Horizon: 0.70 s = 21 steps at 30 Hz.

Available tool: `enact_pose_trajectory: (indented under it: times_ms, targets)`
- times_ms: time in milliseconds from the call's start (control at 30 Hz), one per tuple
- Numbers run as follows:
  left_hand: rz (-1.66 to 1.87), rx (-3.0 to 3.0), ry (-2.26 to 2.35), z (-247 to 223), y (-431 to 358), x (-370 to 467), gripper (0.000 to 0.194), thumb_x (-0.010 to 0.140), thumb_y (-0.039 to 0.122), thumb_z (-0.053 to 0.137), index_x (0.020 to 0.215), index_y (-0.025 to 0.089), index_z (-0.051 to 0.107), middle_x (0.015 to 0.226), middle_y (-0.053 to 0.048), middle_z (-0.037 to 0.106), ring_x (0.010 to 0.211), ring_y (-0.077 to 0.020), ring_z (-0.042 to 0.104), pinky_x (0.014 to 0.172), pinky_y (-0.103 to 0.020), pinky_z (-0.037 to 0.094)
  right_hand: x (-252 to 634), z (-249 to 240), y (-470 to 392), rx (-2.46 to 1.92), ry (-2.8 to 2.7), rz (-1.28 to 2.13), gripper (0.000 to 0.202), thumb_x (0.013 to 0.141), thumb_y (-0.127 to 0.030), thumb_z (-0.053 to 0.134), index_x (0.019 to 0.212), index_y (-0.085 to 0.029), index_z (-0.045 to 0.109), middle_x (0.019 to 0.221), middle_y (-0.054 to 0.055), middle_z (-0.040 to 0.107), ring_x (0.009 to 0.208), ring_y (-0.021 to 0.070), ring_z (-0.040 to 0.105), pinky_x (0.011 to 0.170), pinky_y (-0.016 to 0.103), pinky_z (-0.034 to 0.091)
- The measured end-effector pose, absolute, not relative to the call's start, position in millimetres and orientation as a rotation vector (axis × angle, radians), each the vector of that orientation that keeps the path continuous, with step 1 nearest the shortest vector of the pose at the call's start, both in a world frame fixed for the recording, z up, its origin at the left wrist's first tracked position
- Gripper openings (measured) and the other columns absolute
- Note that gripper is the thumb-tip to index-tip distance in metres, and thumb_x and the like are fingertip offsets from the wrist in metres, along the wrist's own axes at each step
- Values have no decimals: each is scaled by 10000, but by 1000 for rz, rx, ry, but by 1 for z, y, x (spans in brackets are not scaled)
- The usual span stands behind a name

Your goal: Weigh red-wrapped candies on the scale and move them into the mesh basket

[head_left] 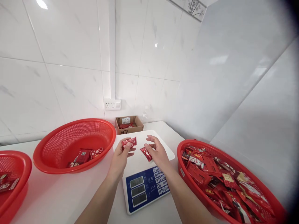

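Red packet (pixel 130 142) pinched between left hand's (pixel 119 155) thumb and fingers, lower fingers parted; second packet (pixel 146 154) pinched by right hand's (pixel 159 153) thumb and forefinger, rest spread loosely. Both above scale (pixel 151 186), held near ends, probably leaving print visible. Full basket (pixel 181 155) right of scale, presumably for reach. Display (pixel 139 199) illegible; far-left basket (pixel 27 166) cut off.

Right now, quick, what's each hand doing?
Left hand: closed on a small red packet, held above the scale.
Right hand: thumb and finger pinching another red packet, other fingers loosely spread.
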<state>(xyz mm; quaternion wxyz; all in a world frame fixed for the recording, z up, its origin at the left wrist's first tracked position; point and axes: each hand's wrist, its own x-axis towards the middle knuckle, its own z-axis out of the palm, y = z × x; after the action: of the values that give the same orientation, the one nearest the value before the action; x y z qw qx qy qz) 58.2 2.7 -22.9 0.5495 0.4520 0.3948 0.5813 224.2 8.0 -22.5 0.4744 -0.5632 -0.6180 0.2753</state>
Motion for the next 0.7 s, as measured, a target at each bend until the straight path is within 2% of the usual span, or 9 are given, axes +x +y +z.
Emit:
enact_pose_trajectory:
  times_ms: [100, 233, 333, 467, 567, 633, 700]
  targets:
    - [1468, 1087, 988, -21, 7, 48, 388, 771, 548, 627, 918, 194, 566, 776, 10, 648, 595, -95, 573, 543, -202, 430, 231, -29, 19, -1469, -1592, 570, 394, 900, -342, 429, 1260, -198, 497, 1278, 129, 577, 1064, 221, 618, 893, 402, 517]
    - [1517, 1108, 1019, -17, 9, 41, 370, 766, 539, 640, 758, 187, 525, 550, 71, 531, 455, -59, 429, 456, -171, 341, 235, -36, 11, -1532, -1764, 488, 438, 879, -246, 476, 1310, -179, 519, 1436, 130, 456, 1354, 245, 379, 1124, 444, 300]
    - [1503, 1113, 1017, -15, 7, 42, 369, 765, 545, 638, 788, 190, 540, 584, 62, 556, 475, -73, 477, 461, -179, 373, 234, -40, 5, -1571, -1911, 496, 418, 856, -197, 525, 1269, -166, 588, 1445, 124, 464, 1392, 278, 321, 1144, 463, 257]
    - [1415, 1155, 1009, -15, 3, 45, 385, 788, 558, 599, 919, 198, 560, 777, 11, 652, 653, -135, 618, 600, -263, 509, 232, -41, 11, -1622, -1999, 501, 386, 863, -158, 529, 1239, -142, 615, 1442, 132, 473, 1403, 316, 295, 1145, 523, 197]
    - [1313, 1252, 1036, -13, 1, 46, 363, 783, 533, 616, 892, 190, 571, 765, 14, 636, 670, -136, 602, 611, -263, 507, 231, -36, 12, -1635, -1983, 491, 384, 895, -167, 489, 1265, -138, 587, 1437, 147, 474, 1402, 327, 292, 1136, 597, 113]
    - [1233, 1321, 1042, -11, 0, 47, 330, 760, 496, 655, 822, 180, 582, 677, 33, 594, 607, -120, 551, 561, -237, 469, 228, -32, 5, -1613, -1942, 475, 406, 947, -230, 410, 1330, -148, 518, 1434, 143, 480, 1401, 292, 308, 1139, 580, 140]
    - [1133, 1415, 1034, -10, -3, 48, 290, 750, 450, 674, 747, 177, 577, 610, 53, 544, 552, -100, 485, 523, -216, 416, 225, -29, -5, -1475, -1852, 558, 448, 979, -321, 339, 1393, -177, 428, 1380, 127, 542, 1331, 231, 433, 1106, 481, 307]
